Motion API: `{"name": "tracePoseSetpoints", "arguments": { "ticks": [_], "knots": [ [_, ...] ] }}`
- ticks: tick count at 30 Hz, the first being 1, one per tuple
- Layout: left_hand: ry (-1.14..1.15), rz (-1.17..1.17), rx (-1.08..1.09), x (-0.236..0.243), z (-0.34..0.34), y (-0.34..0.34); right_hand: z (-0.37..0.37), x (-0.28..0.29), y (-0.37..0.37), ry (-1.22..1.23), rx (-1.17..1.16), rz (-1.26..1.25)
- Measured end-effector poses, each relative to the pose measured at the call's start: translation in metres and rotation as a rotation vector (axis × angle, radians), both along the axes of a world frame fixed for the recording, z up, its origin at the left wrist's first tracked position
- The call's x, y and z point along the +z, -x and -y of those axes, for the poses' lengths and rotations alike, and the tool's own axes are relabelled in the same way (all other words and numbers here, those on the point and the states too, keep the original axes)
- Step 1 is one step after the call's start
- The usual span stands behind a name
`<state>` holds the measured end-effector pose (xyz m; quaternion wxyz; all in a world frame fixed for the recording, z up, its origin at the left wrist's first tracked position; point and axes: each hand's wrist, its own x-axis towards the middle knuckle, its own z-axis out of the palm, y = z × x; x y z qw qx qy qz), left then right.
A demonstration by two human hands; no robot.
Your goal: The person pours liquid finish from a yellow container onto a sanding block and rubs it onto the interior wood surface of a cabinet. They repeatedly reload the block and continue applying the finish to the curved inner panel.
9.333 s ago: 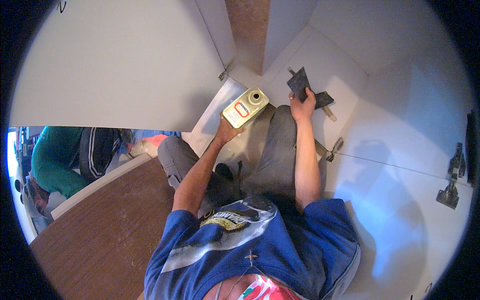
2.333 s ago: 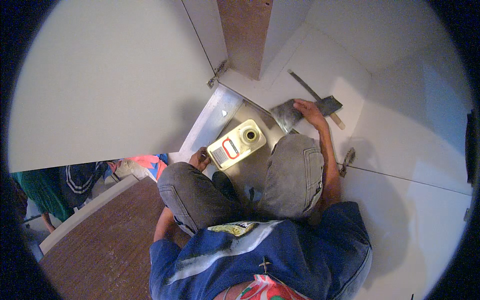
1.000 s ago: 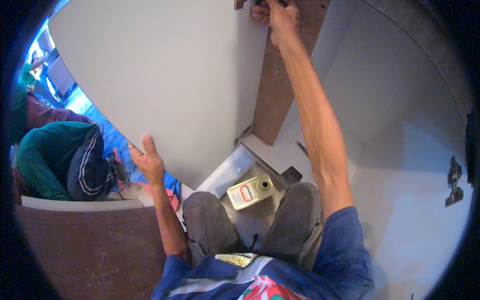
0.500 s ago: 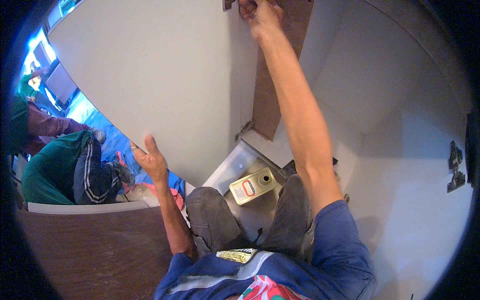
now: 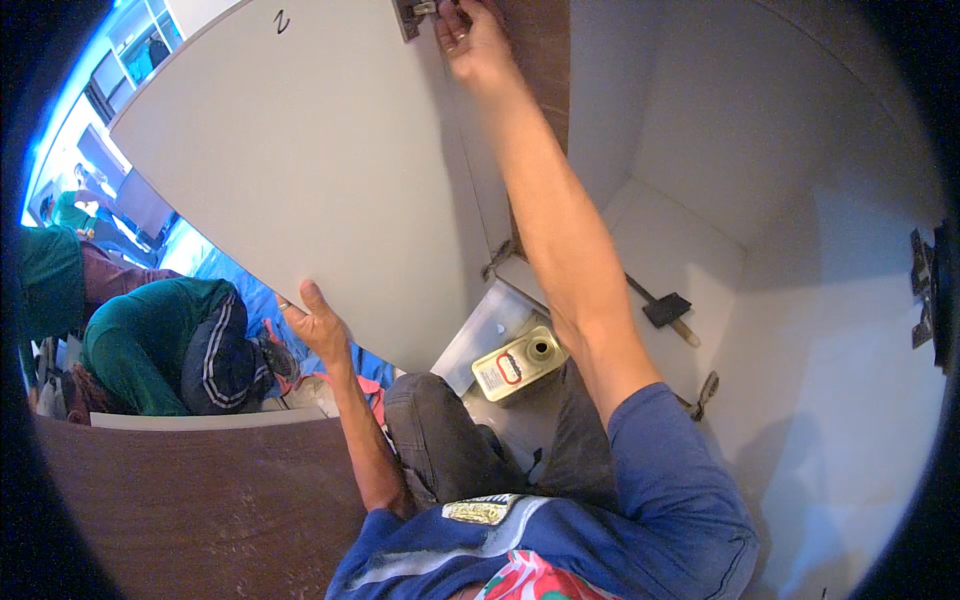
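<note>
My left hand [image 5: 318, 326] grips the curved lower-left edge of a white cabinet door [image 5: 275, 170], thumb on its face and some fingers hidden behind it. High up, my right hand [image 5: 474, 48] has its fingers curled on a metal hinge [image 5: 410, 14] at the door's inner edge, beside a brown wooden strip [image 5: 537, 55]. A pale yellow metal can [image 5: 518, 372] with a dark round opening lies between my knees, on a metal sheet [image 5: 470, 335]. Dark tools [image 5: 665, 308], one with a wooden handle, lie on the white surface to the right of my forearm.
White panels [image 5: 810, 420] enclose the right side, with hinges [image 5: 922, 290] at the far right. A brown board [image 5: 190, 480] fills the lower left. Beyond the door, co-workers [image 5: 155, 345] in green tops crouch on and near a blue sheet [image 5: 220, 262].
Since the earlier frames, my hands have left the can and dark tool and risen to the door and hinge. In the last second they stay there while my view shifts.
</note>
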<state>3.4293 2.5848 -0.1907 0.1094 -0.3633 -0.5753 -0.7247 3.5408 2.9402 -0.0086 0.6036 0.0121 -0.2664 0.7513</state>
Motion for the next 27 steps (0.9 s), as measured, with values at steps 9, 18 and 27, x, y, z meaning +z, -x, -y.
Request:
{"name": "tracePoseSetpoints", "arguments": {
  "ticks": [9,18,27],
  "knots": [
    [-0.009,-0.104,0.035,0.002,0.000,0.000,-0.030,-0.003,0.003,0.217,0.319,-0.173],
    [-0.028,-0.096,0.029,-0.006,-0.002,0.006,-0.018,-0.002,0.005,0.079,0.170,-0.134],
    [0.020,-0.134,0.066,-0.005,-0.001,0.004,0.014,0.001,-0.002,0.066,-0.047,-0.069]
  ]
}}
